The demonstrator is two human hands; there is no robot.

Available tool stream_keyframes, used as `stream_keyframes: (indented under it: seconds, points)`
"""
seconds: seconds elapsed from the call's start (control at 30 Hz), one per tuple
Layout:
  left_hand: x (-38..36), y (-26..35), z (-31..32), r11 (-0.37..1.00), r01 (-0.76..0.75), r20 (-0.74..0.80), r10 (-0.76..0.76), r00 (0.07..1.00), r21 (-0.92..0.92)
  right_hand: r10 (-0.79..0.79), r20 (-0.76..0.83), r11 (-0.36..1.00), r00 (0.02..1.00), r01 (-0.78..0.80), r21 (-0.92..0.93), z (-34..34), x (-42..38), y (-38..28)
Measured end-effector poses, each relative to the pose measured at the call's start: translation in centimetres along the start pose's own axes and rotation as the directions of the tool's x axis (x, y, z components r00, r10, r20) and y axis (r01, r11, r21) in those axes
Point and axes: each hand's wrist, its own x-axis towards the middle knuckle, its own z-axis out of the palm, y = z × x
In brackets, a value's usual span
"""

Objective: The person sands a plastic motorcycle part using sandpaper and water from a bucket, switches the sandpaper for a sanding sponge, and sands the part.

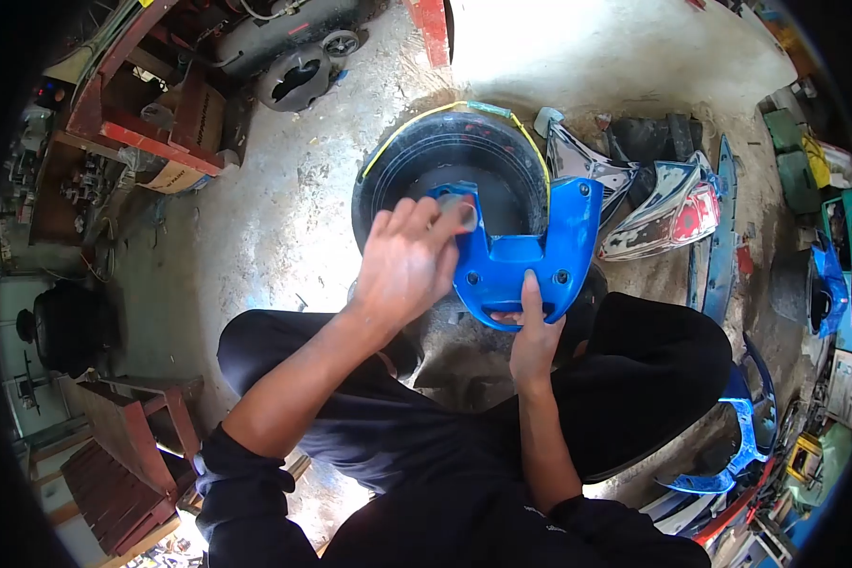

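Observation:
A glossy blue U-shaped plastic part (519, 250) with round holes lies tilted over the near rim of a black bucket (374, 156). My right hand (537, 331) grips its near edge, the thumb on top and fingers at the slot underneath. At the part's left arm is my left hand (407, 251), its fingers bent and closed around a small greyish and reddish piece (466, 216), too blurred to name. That piece is against or just above the blue surface. Dark liquid seems to fill the bucket's bottom, partly hidden by the part.
Worn painted panels (667, 213) lie right of the bucket. Further right are a blue fairing piece (743, 435) and mixed parts. A red metal frame (151, 142) and a grey ring-shaped part (298, 78) are at the upper left. A wooden stand (123, 445) is at the lower left.

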Motion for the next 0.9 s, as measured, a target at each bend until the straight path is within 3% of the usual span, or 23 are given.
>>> stream_keyframes:
  seconds: [0.13, 0.27, 0.33, 0.43, 0.6, 0.7, 0.73, 0.8, 0.87, 0.9]
  points:
    - [-0.7, 0.8, 0.8, 1.000, 0.007, 0.105, -0.006, 0.994, -0.007, -0.017, -0.029, 0.999, 0.999, 0.018, 0.030, 0.8, -0.5, 0.0]
    - [-0.2, 1.5, -0.1, 0.998, 0.052, 0.192, -0.056, 0.980, 0.025, -0.085, -0.056, 0.994, 0.995, 0.081, -0.071, 0.9, -1.0, 0.5]
    - [-0.3, 1.8, 0.5, 0.995, 0.099, 0.147, -0.099, 0.984, 0.012, -0.085, -0.070, 0.989, 0.994, 0.075, -0.125, 1.0, -1.3, 0.6]
    - [-0.6, 1.7, 1.4, 0.990, 0.142, 0.095, -0.140, 0.986, -0.010, -0.217, -0.077, 0.916, 0.973, 0.176, -0.362, 1.5, -1.7, 0.8]
    - [-1.9, 2.5, 3.3, 0.995, 0.093, 0.087, -0.089, 0.992, -0.042, -0.339, -0.022, 0.878, 0.941, 0.308, -0.365, 1.6, -1.2, 1.9]
    - [-3.3, 3.8, 4.7, 0.948, 0.309, 0.101, -0.301, 0.948, -0.074, -0.350, 0.035, 0.812, 0.936, 0.322, -0.486, 0.8, -1.0, 1.9]
    - [-3.8, 4.3, 5.1, 0.947, 0.312, 0.104, -0.304, 0.947, -0.071, -0.330, 0.072, 0.772, 0.941, 0.313, -0.553, 0.5, -1.1, 1.9]
    - [-5.1, 5.1, 6.3, 0.851, 0.494, 0.135, -0.476, 0.869, -0.179, -0.283, 0.068, 0.783, 0.957, 0.271, -0.560, 0.0, -1.3, 1.8]
    - [-6.0, 5.8, 7.4, 0.834, 0.515, 0.144, -0.495, 0.857, -0.197, -0.241, 0.063, 0.790, 0.968, 0.233, -0.567, -0.4, -1.2, 1.9]
    - [-6.0, 6.2, 7.6, 0.774, 0.588, 0.153, -0.567, 0.809, -0.236, -0.295, 0.085, 0.767, 0.952, 0.289, -0.573, -0.6, -1.1, 2.2]
